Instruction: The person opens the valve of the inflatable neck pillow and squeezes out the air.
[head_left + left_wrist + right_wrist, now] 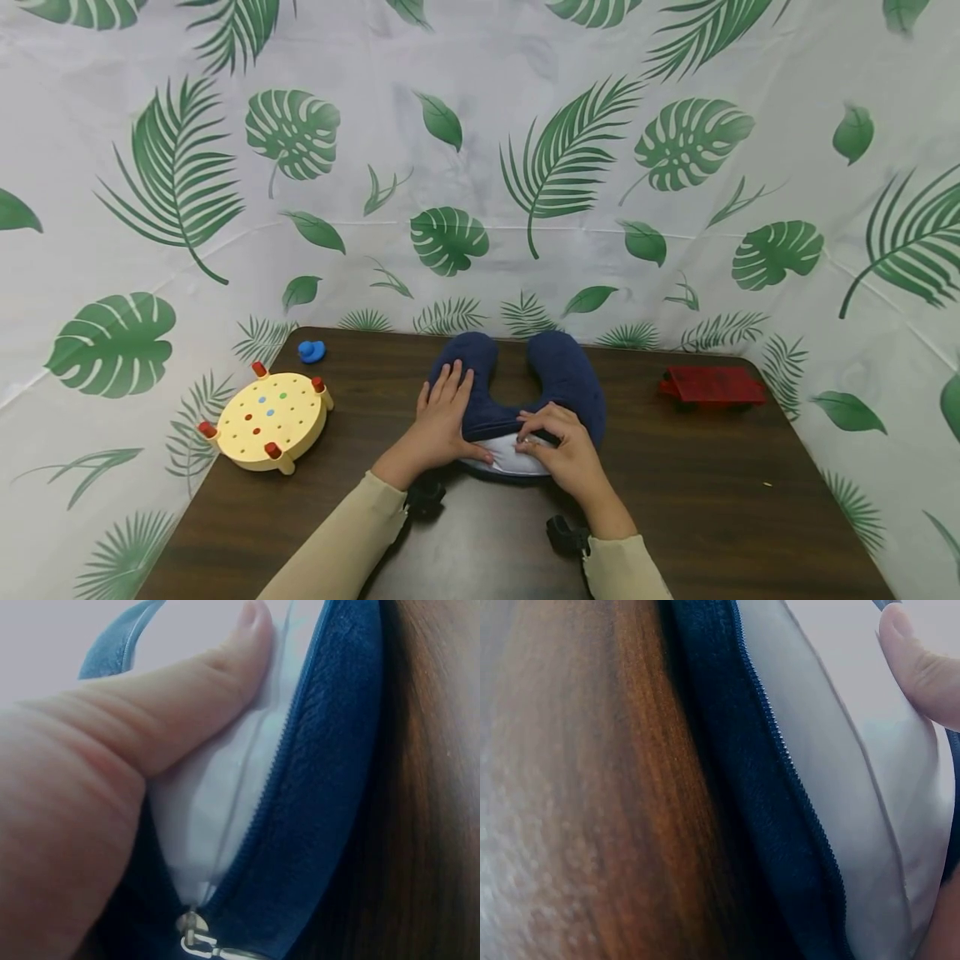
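Note:
A navy U-shaped neck pillow (564, 371) lies on the table, its unzipped opening along the near curve baring a white inner lining (504, 457). My left hand (444, 421) rests on the pillow's left arm with spread fingers, its thumb (217, 671) lying over the lining. A metal zipper slider (193, 928) with its pull sits at the opening's left end, below that thumb. My right hand (562, 446) bends its fingers at the opening, with thumb (922, 671) and index tips close together by the lining. I cannot tell whether they pinch anything.
A round yellow pegboard toy (273, 421) with red-tipped legs stands on the left of the dark wooden table (712, 500). Behind it lies a small blue object (311, 352). At the back right is a red toy (716, 385). A leaf-patterned sheet (465, 167) hangs behind.

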`<state>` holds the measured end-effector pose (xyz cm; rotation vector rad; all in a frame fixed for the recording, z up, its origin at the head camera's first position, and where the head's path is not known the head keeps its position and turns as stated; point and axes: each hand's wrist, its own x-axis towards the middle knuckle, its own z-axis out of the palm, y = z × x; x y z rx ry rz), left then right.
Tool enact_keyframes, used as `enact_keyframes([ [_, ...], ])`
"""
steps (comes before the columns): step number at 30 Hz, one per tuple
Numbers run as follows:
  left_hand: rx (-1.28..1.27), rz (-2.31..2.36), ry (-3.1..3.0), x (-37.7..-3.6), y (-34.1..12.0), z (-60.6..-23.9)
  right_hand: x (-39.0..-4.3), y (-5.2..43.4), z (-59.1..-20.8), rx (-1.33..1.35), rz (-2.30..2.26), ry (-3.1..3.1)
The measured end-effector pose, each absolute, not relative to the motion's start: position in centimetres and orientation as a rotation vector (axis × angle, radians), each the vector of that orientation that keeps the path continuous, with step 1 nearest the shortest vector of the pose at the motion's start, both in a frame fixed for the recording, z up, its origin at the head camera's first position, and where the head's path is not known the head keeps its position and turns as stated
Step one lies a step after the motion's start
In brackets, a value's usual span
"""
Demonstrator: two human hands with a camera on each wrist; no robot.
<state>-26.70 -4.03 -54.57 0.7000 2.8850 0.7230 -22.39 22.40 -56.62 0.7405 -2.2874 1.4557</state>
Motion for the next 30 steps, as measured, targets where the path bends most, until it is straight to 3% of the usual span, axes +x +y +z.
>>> enact_keyframes([
  [30,0.693,0.734,2.865,-26.83,-4.07,-54.79,-22.57,22.53,-57.09,0.715,1.434,-2.340],
])
